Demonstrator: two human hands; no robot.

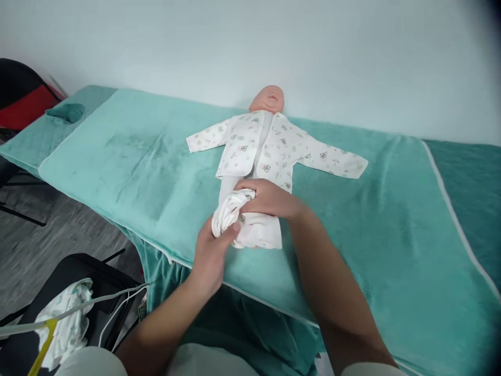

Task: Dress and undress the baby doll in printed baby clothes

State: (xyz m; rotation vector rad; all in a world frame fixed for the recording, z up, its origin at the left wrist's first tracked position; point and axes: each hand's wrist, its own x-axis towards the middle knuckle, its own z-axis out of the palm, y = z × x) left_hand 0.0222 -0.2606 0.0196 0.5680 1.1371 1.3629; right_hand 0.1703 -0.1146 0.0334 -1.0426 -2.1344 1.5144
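The baby doll (268, 98) lies on its back on the teal towel (136, 156) that covers the bed. Its printed jacket (240, 146) is on, with the sleeves spread and the front open. At the doll's legs the white trousers (229, 211) are bunched into a roll and not yet drawn up. The left hand (211, 256) pinches the roll's lower edge with closed fingers. The right hand (270, 198) curls over its top, below the jacket hem. The dressing looks about half done.
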